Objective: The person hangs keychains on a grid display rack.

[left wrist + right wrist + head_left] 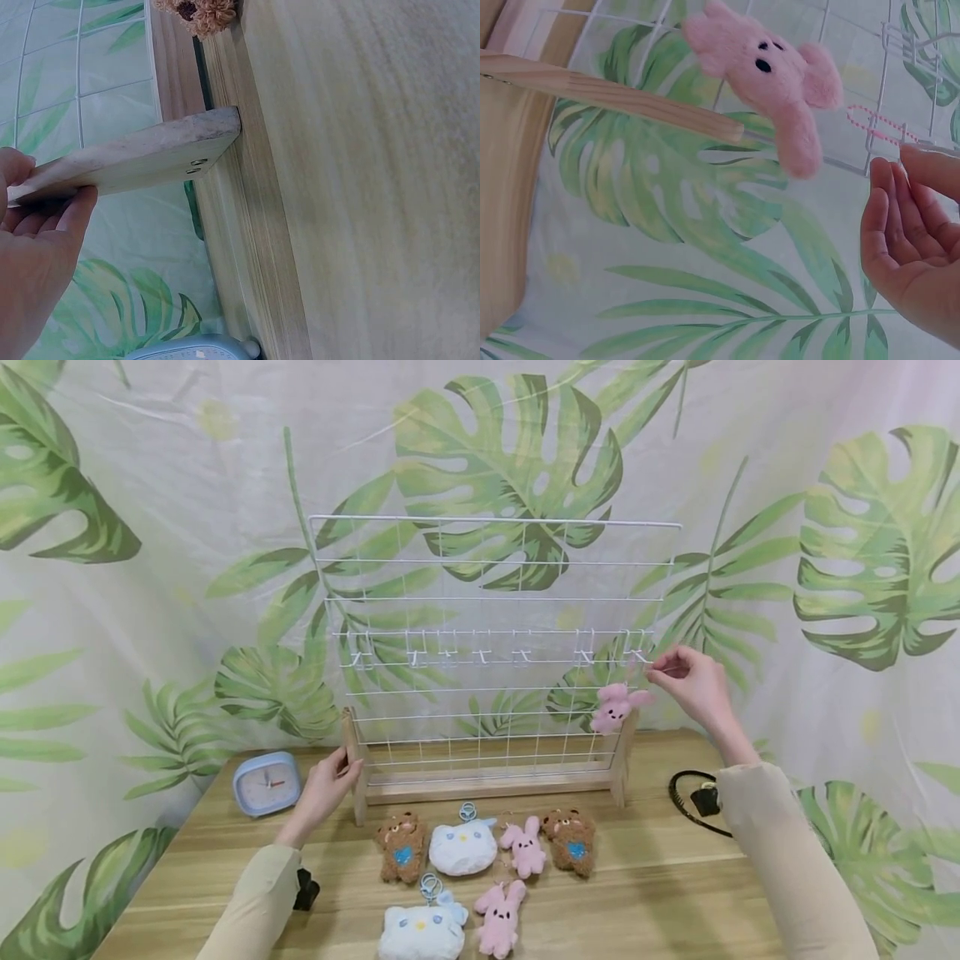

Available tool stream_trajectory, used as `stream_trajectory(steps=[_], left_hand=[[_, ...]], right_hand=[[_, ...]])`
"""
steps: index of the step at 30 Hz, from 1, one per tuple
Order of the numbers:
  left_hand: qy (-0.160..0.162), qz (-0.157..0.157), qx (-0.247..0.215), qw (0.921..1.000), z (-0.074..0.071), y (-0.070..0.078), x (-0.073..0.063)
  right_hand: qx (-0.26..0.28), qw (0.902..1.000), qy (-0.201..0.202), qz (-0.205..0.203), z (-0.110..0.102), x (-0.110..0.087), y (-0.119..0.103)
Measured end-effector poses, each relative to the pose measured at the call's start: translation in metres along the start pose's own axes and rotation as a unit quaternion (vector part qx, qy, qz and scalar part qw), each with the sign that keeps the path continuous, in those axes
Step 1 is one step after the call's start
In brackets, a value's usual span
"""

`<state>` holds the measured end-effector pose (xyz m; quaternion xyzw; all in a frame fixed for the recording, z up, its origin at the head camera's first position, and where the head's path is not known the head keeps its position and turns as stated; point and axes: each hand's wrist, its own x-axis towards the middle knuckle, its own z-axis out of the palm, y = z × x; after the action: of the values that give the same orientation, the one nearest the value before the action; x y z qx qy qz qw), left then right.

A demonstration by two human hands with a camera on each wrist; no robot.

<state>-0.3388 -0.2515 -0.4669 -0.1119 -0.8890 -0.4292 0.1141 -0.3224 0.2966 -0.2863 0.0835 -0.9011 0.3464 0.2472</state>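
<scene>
My left hand (324, 789) grips the upright wooden side leg (150, 154) of a white wire grid rack (495, 518), thumb on one side and fingers on the other. My right hand (697, 692) is at the rack's right end, beside the outermost white hook (636, 655). Its thumb and fingertips pinch the pink bead chain (871, 124) of a pink plush bunny keychain (613, 710) close to the hook. The bunny hangs tilted in front of the grid, ears toward my hand. The chain overlaps the hook, and its pinched end is hidden by my fingers.
Several more hooks (482, 657) line the same grid row. On the table before the rack lie brown bear plushes (402, 847), white plushes (462, 849) and other pink bunnies (500, 918). A blue clock (267, 783) stands left; a black cord loop (678, 802) lies right.
</scene>
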Motion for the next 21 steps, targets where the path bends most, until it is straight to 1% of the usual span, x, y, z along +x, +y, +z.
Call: stream_trajectory(steps=[5,8,11,15,18,21], left_hand=[[-0.001,0.000,-0.006,1.0000,0.001,-0.002,0.000],[0.000,0.001,-0.006,1.0000,0.001,-0.002,0.001],[0.000,0.000,-0.004,1.0000,0.001,-0.002,0.001],[0.001,-0.001,-0.003,1.0000,0.001,-0.001,0.001],[-0.001,-0.001,-0.006,1.0000,0.000,0.000,0.001],[-0.003,-0.004,-0.008,1.0000,0.000,0.002,0.000]], right_hand=[[-0.008,0.9999,-0.006,-0.012,0.010,-0.025,0.005],[-0.009,0.9994,-0.025,-0.023,0.022,-0.043,0.008],[-0.002,0.9975,-0.061,-0.035,0.039,-0.060,0.011],[0.003,0.9895,-0.138,-0.043,0.067,-0.074,0.016],[0.002,0.9807,-0.191,-0.043,0.092,-0.078,0.025],[0.000,0.9733,-0.223,-0.055,0.118,-0.075,0.041]])
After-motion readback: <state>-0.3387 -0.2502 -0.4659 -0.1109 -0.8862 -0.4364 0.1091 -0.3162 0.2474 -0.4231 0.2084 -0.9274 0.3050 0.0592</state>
